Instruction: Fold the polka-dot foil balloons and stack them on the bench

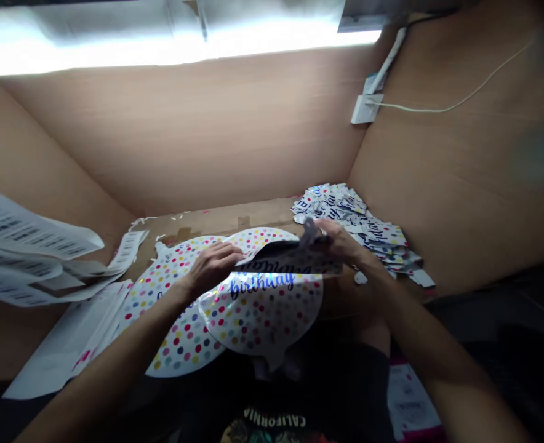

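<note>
Foil polka-dot balloons (pixel 263 314) lie under the open left hand (pixel 212 267), their upper edge pinched by the right hand (pixel 339 241).

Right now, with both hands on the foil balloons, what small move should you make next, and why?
Probably peel the upper "birthday" foil balloon back a little further with your right hand, which is gripping its folded top edge. Your left hand could stay pressed down, since it seems to steady the polka-dot foil balloon underneath.
</note>
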{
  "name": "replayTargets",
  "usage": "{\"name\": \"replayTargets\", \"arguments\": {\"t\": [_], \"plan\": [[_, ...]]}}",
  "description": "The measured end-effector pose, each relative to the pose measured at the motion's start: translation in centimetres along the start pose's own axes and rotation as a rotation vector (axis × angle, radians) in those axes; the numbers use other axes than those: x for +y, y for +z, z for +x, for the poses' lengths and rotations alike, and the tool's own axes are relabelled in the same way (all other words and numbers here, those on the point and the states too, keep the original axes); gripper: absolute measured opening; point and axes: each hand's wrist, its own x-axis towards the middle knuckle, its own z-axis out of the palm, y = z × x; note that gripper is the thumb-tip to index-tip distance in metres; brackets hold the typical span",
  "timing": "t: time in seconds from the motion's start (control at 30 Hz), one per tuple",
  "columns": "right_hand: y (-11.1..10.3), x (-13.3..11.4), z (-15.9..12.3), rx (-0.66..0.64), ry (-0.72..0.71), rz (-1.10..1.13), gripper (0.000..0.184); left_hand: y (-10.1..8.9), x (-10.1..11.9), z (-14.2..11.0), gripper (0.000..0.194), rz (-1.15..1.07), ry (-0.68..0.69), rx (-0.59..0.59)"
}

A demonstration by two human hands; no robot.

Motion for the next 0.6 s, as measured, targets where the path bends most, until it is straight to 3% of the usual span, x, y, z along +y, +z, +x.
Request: {"name": "replayTargets", "arguments": {"t": [0.07, 0.13, 0.3, 0.37, 0.43, 0.5, 0.6], "plan": [[0.4, -1.9, -0.1, -0.054, -0.147, 0.085, 0.025, -1.1, 0.5, -2.9, 0.028, 0.072, 0.050, 0.046], [2.4, -3.7, -2.2, -0.092, -0.288, 0.075, 0.023, -0.6, 1.1, -6.7, 0.035, 0.130, 0.055, 0.054], [10.5, -4.4, -9.7, -0.192, -0.486, -0.015, 0.027, 5.1, 2.9, -15.7, 0.048, 0.130, -0.036, -0.147], [12.8, -3.7, -11.3, -0.191, -0.423, 0.006, 0.024, 6.8, 3.1, -17.4, 0.045, 0.049, -0.116, -0.223], [14.0, -3.0, -11.6, -0.162, -0.234, 0.041, 0.023, 7.5, 2.9, -17.6, 0.037, -0.050, -0.268, -0.245], [14.4, -2.5, -11.2, -0.128, -0.002, 0.038, 0.028, 7.3, 2.4, -16.7, 0.033, -0.122, -0.489, -0.278], [14.4, -2.6, -10.2, -0.112, 0.202, -0.041, 0.033, 5.7, 1.1, -14.3, 0.040, -0.179, -0.729, -0.486]]}}
